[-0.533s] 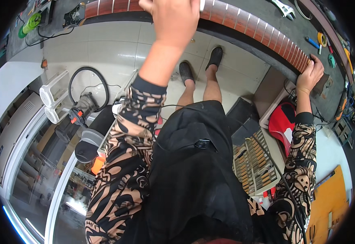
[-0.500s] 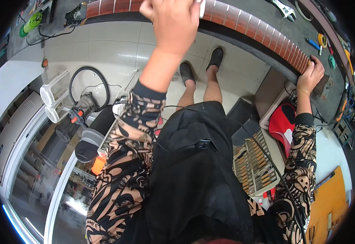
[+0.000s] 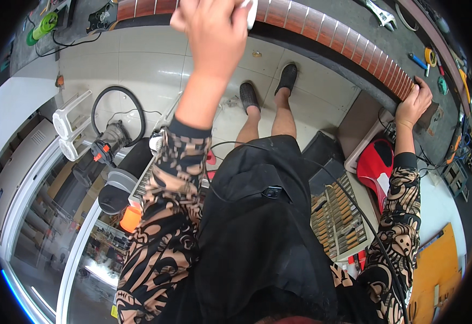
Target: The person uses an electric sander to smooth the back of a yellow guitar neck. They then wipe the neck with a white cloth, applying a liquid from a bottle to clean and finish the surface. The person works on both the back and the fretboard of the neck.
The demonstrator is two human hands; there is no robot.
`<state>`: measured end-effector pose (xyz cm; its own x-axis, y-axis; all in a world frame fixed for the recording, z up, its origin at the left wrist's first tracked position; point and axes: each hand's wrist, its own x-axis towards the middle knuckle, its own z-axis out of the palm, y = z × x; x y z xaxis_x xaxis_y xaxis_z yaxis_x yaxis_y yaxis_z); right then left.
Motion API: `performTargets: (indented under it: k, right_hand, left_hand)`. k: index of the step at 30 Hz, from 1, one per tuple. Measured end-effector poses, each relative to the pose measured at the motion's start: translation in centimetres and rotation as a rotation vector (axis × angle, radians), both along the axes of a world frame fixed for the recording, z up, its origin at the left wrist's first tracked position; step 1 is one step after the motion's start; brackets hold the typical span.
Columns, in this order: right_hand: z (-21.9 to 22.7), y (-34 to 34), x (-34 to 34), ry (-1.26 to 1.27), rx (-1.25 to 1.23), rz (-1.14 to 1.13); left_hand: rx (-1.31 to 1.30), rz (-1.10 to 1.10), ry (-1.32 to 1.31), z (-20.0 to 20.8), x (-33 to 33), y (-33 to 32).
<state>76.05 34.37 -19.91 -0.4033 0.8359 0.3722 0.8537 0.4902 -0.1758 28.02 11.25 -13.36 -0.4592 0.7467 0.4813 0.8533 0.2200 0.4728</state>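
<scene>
A long guitar neck (image 3: 322,27) with a reddish-brown fretboard and silver frets lies across the workbench at the top of the view. My left hand (image 3: 216,40) is closed over the fretboard, left of the middle. A small white thing (image 3: 252,15) sticks out between thumb and fingers; most of it is hidden, and I cannot make out its kind. At the far right end of the neck, my right hand (image 3: 414,105) grips the edge, its thumb and fingers around the wood.
On the grey bench (image 3: 349,13) lie an adjustable wrench (image 3: 382,15), a blue-handled tool (image 3: 417,60) and yellow tape (image 3: 430,56). A green bottle (image 3: 44,26) lies at left. Below stand a chisel rack (image 3: 341,216), a red-and-white object (image 3: 375,164) and a vacuum cleaner (image 3: 114,140).
My left hand has slid a little to the left along the fretboard with the white thing. The right hand stays in place on the neck's end.
</scene>
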Motion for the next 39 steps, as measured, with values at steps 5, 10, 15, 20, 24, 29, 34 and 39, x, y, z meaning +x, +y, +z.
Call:
performTargets:
  k: [5,10,15,20,24,29,34,39]
  right_hand:
    - [0.0,0.2,-0.9,0.023,-0.002,0.024]
    - [-0.1,0.0,-0.1,0.005,0.003,0.005]
    - [0.1,0.0,-0.6,0.01,-0.018,0.003]
    - [0.1,-0.1,-0.4,0.002,-0.018,0.006]
    - [0.1,0.0,-0.4,0.001,-0.027,0.008]
    - [0.0,0.0,0.0,0.008,-0.023,0.003]
    - [-0.3,0.5,-0.1,-0.006,-0.015,0.025]
    - [-0.2,0.0,0.2,-0.013,-0.016,0.01]
  left_hand:
    - [-0.038,0.031,0.037,1.3,-0.5,1.0]
    - [-0.013,0.05,0.019,0.1,-0.9,1.0]
    - [-0.013,0.042,0.024,0.3,-0.9,0.9]
    - [-0.034,-0.016,0.079,0.4,-1.5,1.7]
    - [-0.103,-0.031,0.122,-1.0,-1.6,-3.3]
    - [-0.103,0.015,0.104,-0.3,-3.7,-2.1]
    - [-0.038,0.017,0.065,0.6,-4.4,0.7]
    - [-0.106,0.022,0.0,0.3,-3.0,-2.5]
